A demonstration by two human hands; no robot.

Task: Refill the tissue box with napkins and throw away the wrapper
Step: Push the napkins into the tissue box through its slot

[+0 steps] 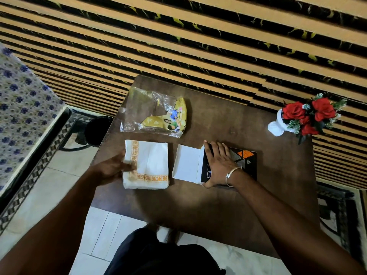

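Box print half hidden under our right hand [219, 165].
Right palm open, flat on tissue box [228, 163], frame centre; left hand [114, 167] grips napkins [147, 164] just left; wrapper [154, 114] above them.

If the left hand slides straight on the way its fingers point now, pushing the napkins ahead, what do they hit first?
The left hand grips the napkin stack, pointing right toward the tissue box. The stack would probably meet the box's open white flap first, lying flat just beyond a narrow strip of bare table.
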